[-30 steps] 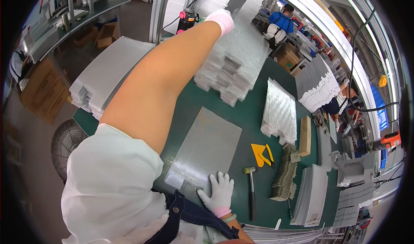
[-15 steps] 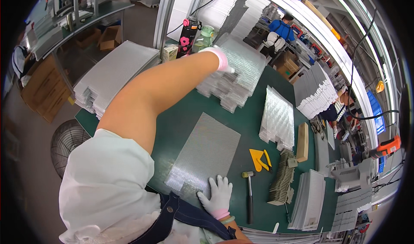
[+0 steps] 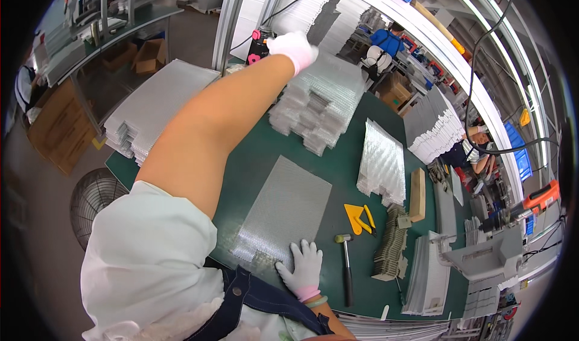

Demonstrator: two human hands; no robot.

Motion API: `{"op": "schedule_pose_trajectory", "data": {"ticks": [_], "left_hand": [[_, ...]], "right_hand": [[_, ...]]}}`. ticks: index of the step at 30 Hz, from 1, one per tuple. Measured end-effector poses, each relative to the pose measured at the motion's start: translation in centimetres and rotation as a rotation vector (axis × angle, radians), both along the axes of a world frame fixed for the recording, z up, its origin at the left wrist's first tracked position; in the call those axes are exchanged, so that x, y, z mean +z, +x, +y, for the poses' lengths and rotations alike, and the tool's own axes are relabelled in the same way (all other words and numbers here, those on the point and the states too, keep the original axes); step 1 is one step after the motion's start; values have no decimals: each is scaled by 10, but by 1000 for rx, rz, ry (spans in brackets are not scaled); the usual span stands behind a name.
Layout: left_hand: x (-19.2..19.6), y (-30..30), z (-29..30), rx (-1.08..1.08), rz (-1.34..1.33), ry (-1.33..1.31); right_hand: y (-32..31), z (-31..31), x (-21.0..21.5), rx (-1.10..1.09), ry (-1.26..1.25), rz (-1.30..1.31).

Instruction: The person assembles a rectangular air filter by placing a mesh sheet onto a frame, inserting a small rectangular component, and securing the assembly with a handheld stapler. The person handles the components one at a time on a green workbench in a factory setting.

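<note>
Your white-gloved right hand [image 3: 305,267], fingers spread, touches the near right corner of the silver-grey, metallic-looking rectangular sheet [image 3: 286,199], whose long axis slants away from the green worktop [image 3: 344,166]'s near edge. Your white-gloved left hand [image 3: 293,47] is farther off, by the silvery textured stack [image 3: 319,97]; I cannot tell its grip. The black-handled hammer [image 3: 347,271] lies just right of your right hand.

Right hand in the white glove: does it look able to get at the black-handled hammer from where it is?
Likely yes: the right hand lies spread open just left of the black-handled hammer; green tabletop shows between them, and nothing lies across the handle.
</note>
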State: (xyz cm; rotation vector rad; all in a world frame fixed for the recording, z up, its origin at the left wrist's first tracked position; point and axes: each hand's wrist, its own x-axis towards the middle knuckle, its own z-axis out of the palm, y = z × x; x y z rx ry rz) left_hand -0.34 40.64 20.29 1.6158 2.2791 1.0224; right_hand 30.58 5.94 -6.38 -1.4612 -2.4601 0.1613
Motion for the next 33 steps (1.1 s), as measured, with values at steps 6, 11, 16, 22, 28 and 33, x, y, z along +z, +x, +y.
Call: {"op": "schedule_pose_trajectory", "data": {"ticks": [6, 11, 16, 22, 28, 33], "left_hand": [[-25, 18, -10, 52, 487, -40], [-3, 11, -11, -117, 208, -40], [8, -29, 41, -176, -334, -266], [-8, -33, 67, -592, -678, -45], [8, -28, 34, -624, -1006, 474], [8, -19, 23, -756, -1210, 521]], "right_hand": [[4, 9, 18, 29, -139, 0], [15, 62, 76, 43, -82, 146], [-2, 88, 78, 75, -204, 341], [-28, 60, 27, 225, -186, -29], [-32, 47, 11, 235, -50, -45], [-28, 41, 13, 214, -24, -8]]}}
